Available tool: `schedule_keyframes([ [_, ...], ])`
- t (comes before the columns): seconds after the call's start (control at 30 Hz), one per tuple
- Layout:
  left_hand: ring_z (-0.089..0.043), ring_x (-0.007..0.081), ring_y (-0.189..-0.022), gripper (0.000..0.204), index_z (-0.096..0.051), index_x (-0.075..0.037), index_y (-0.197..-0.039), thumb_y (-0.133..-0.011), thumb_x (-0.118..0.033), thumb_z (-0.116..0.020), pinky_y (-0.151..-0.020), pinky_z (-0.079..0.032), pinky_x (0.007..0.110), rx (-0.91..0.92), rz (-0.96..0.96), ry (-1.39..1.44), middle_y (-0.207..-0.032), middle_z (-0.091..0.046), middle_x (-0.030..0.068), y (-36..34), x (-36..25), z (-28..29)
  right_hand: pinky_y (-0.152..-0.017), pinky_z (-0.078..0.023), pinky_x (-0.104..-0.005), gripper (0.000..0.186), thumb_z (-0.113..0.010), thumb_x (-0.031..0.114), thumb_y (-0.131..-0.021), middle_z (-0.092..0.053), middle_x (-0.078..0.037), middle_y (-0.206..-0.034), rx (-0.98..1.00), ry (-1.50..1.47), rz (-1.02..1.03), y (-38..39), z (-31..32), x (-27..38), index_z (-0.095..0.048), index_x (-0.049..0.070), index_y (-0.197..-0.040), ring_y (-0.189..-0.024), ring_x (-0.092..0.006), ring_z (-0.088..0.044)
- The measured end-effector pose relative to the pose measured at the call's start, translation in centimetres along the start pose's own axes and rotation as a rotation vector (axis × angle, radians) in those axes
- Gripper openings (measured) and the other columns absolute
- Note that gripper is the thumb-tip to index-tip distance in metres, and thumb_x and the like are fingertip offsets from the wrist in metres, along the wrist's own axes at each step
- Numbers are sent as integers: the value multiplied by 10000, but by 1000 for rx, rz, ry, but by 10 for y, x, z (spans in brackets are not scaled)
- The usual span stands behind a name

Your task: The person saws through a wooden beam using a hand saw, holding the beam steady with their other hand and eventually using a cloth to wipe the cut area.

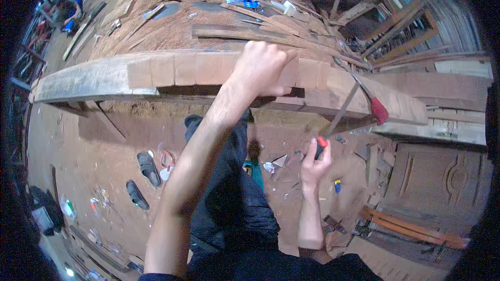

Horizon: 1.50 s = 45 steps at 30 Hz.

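Observation:
My left hand (262, 67) is closed over a pale length of wood (203, 68) lying along a long wooden beam (83, 79). Lines cross the pale wood; I cannot tell whether they are marks or joints between pieces. Lower and to the right, my right hand (316, 164) is wrapped round the red and black handle of a flat-bladed hand tool (344, 108), perhaps a file. Its narrow grey blade points up and right toward the beam's near side. A second tool with a red handle (379, 111) rests across the beam to the right, its long blade reaching away.
Beyond the beam, sawdust (172, 26) and loose planks (245, 34) cover the ground. Sandals (148, 168) and scraps lie on the floor at left. A carved wooden panel (442, 177) and orange-brown strips (411, 226) are at right. Another person (70, 15) is far left.

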<state>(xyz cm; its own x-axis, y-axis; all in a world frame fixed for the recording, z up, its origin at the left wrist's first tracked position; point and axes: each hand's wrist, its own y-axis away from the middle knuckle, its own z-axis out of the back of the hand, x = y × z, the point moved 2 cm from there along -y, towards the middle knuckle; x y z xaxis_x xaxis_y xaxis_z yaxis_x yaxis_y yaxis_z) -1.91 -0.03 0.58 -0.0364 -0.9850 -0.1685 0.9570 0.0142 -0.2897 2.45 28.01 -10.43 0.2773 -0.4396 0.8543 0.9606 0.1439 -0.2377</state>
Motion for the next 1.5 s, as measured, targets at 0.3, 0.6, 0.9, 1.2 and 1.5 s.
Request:
schedule_keyframes([
  [0.3, -726, 384, -817, 696, -745, -12, -805, -550, -655, -829, -750, -588, 472, -29, -19, 45, -825, -732, 197, -41, 32, 10, -600, -388, -240, 111, -605, 106, -1000, -527, 33, -733, 58, -125, -46, 1, -6, 8, -603, -5, -1011, -665, -59, -479],
  [0.6, -734, 350, -863, 742, -768, -37, -907, -526, -672, -818, -772, -577, 449, 137, 61, 117, -889, -753, 178, -31, 25, 11, -671, -471, -296, 167, -674, 138, -958, -635, -58, -800, 205, -25, -62, 17, 1, -7, -646, -23, -993, -746, -119, -567],
  [0.9, -729, 378, -864, 687, -753, -1, -815, -541, -626, -833, -799, -573, 457, 128, 89, 146, -856, -738, 223, -29, 27, 6, -551, -469, -369, 163, -728, 171, -904, -636, -130, -674, 237, 10, -20, 7, -5, -20, -660, 24, -919, -576, -221, -612],
  [1.2, -713, 409, -812, 730, -745, -53, -938, -534, -658, -804, -747, -567, 503, 132, 52, 177, -815, -728, 209, -26, 29, 8, -553, -470, -290, 96, -670, 102, -951, -637, -58, -676, 273, 25, 22, 2, -11, -11, -639, 12, -940, -612, -106, -606],
  [1.5, -719, 403, -842, 733, -740, -12, -888, -535, -649, -823, -765, -564, 500, 135, 53, 185, -841, -734, 215, -29, 30, 6, -497, -465, -287, 76, -655, 71, -951, -609, -37, -636, 299, 11, 72, 9, -15, -14, -649, 0, -975, -552, -82, -581],
])
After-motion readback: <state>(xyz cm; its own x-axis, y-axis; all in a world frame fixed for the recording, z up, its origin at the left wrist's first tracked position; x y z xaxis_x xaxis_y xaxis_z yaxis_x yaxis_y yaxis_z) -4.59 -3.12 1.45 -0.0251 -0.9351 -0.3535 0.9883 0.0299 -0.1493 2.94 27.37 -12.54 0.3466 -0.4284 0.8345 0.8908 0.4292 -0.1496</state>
